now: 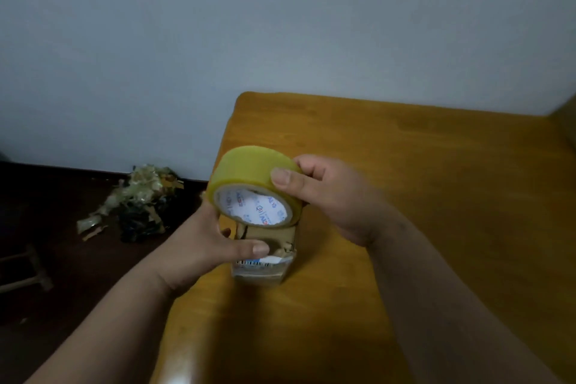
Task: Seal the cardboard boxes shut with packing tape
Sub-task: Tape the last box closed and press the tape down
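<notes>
Gripping a yellowish roll of clear packing tape [254,185] between thumb and fingers, the right hand [336,199] holds it above a small brown cardboard box [265,259]; the left hand [202,246] clasps that box, thumb across its top, on the orange-brown wooden table [420,196]. Crumpled tape scraps [137,199] litter the dark floor [46,227].

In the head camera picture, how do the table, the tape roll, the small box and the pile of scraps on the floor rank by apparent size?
1. Table
2. Tape roll and pile of scraps look alike; the pile lies farther away, so unsure.
3. Small box, partly hidden by the left hand.
</notes>
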A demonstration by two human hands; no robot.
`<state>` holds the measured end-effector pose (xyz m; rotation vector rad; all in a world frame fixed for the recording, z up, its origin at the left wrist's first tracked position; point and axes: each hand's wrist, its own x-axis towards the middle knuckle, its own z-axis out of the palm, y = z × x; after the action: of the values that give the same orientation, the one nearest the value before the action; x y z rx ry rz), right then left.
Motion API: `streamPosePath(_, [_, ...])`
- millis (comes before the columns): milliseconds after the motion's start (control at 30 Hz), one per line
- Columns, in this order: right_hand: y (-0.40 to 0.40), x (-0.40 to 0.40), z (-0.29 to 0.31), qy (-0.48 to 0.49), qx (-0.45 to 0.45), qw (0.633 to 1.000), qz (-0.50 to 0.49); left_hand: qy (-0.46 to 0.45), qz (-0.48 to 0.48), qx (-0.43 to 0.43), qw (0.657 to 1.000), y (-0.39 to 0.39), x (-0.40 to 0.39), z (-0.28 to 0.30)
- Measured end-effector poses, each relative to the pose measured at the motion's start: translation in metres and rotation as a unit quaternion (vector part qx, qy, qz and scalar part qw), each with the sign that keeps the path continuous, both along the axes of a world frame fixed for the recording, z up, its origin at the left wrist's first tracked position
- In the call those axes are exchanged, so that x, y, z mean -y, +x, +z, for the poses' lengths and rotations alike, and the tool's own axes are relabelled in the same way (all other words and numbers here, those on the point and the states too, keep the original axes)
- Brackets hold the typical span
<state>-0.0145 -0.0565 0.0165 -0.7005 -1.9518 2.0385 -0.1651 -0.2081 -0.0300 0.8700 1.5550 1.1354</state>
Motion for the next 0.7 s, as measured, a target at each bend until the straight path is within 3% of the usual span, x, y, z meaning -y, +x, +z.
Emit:
streamPosePath(200, [-0.014, 0.023, -0.009, -0.017, 0.018, 0.999, 0.03, -0.006, 0.039, 0.101, 0.994, -0.006, 0.006, -0.019])
streamPosePath(533, [-0.013, 0.021, 0.0, -0.004, -0.013, 0.999, -0.038, -0.021, 0.064, 0.136, 0.988, -0.012, 0.006, -0.022])
streamPosePath(700, [0.013, 0.006, 0.013, 0.041, 0.006, 0.999, -0.027, -0.002, 0.046, 0.112, 0.993, -0.014, 0.004, -0.02])
